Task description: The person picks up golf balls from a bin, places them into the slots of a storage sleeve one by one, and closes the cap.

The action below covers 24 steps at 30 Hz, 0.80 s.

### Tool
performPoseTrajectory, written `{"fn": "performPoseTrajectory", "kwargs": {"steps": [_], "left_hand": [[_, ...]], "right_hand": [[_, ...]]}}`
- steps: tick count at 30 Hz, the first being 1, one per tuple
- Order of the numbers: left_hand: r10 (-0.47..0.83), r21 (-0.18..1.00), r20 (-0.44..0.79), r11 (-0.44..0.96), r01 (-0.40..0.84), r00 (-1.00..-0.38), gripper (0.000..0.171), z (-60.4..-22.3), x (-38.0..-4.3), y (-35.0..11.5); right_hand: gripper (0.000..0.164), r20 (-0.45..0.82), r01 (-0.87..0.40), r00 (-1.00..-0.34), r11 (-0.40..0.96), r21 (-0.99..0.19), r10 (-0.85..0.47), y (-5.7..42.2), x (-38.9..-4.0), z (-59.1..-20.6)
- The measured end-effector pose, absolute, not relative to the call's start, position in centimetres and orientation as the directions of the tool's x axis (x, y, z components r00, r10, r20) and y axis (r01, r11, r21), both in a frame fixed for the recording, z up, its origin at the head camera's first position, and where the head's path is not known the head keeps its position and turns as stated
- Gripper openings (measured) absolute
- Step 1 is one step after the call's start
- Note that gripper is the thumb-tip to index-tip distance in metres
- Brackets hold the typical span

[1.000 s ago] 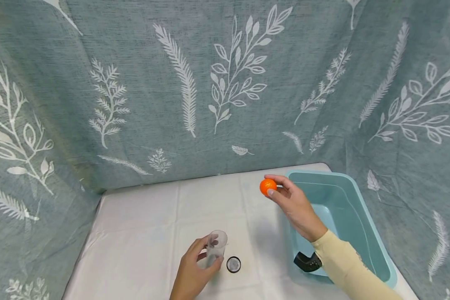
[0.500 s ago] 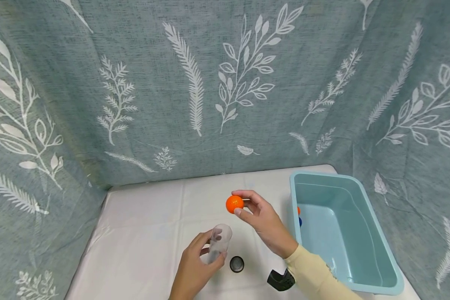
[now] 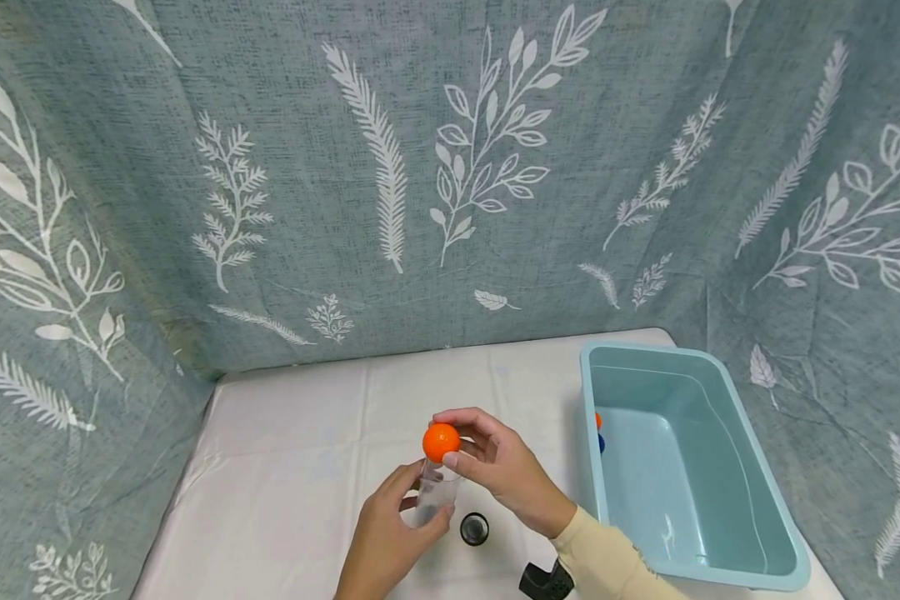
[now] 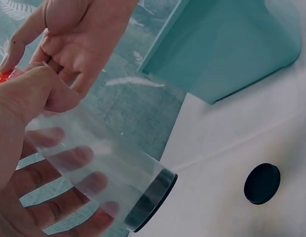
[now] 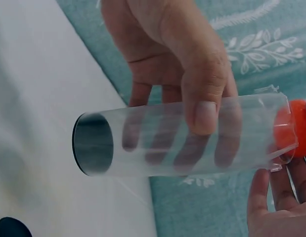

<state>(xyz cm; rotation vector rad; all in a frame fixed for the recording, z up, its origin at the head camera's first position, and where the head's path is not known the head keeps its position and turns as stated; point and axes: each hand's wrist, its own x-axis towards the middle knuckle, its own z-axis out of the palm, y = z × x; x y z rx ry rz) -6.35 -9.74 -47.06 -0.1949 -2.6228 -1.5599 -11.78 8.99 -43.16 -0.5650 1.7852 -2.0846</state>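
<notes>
My left hand (image 3: 401, 525) grips a clear plastic tube (image 5: 162, 133) with a black base cap (image 4: 152, 200); the tube shows nothing inside. At the tube's open mouth, my right hand (image 3: 498, 467) pinches an orange ball (image 3: 441, 442) between thumb and fingers. In the right wrist view the ball sits right at the rim, part of it seen through the clear wall. Beside the tube, on the white tablecloth, lies a round black lid (image 3: 474, 528). In the left wrist view only a sliver of the ball shows behind my thumb.
A light teal plastic bin (image 3: 757, 467) stands at the right of the table. Inside, against its left wall, are an orange ball (image 3: 597, 420) and a dark blue ball (image 3: 602, 443), partly hidden. A leaf-patterned teal cloth (image 3: 307, 167) hangs behind and at the sides.
My right hand has carried the orange ball leftward and down from beside the bin to the tube's mouth. My left hand keeps its grip on the tube.
</notes>
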Motion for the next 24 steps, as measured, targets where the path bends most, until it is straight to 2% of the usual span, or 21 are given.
{"fn": "performPoseTrajectory", "kwargs": {"steps": [17,24], "left_hand": [[0.013,0.898,0.110,0.428,0.105,-0.994,0.049,-47.0,-6.2,-9.5],[-0.012,0.904,0.148,0.407,0.130,-0.989,0.051,-47.1,-6.2,-9.5]], "right_hand": [[0.043,0.120,0.000,-0.832,-0.216,-0.976,-0.542,8.9,-11.0,-44.5],[0.042,0.153,-0.026,-0.821,-0.232,-0.972,-0.550,9.0,-11.1,-44.7]]}}
